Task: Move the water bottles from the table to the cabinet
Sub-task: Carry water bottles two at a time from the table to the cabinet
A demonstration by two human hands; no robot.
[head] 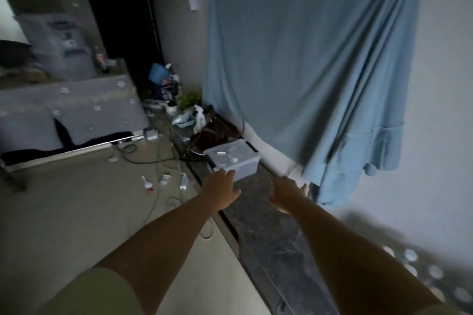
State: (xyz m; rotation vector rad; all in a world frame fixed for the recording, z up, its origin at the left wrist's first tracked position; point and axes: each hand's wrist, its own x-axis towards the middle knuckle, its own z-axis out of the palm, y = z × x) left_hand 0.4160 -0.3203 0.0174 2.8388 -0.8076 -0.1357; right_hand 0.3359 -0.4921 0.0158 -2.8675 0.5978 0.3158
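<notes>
- I am watching both bare arms reaching forward from the bottom of the frame toward the middle, over a dark marbled counter top [271, 235] that runs diagonally from the lower right up to the centre.
- My left hand [220, 188] is hovering with its fingers straight and slightly spread, holding nothing, its fingertips just beside the near edge of a translucent lidded storage box [231, 157] sitting on the counter top.
- My right hand [288, 193] is also stretching out relaxed and empty, fingers loosely extended, near the lower hem of a large blue cloth [314, 71] hanging on the wall in the upper right.
- I am seeing a cluster of round pale bottle caps [419, 268] at the lower right edge of the frame, blurred; these are probably the water bottles, well apart from both hands.
- A brown bag [212, 133] is lying just beyond the box, with a small green plant [189, 100] further up the counter top.
- Cables and small items are lying on the floor [76, 199] at centre left, beside a bed with a star-patterned cover [76, 107].
</notes>
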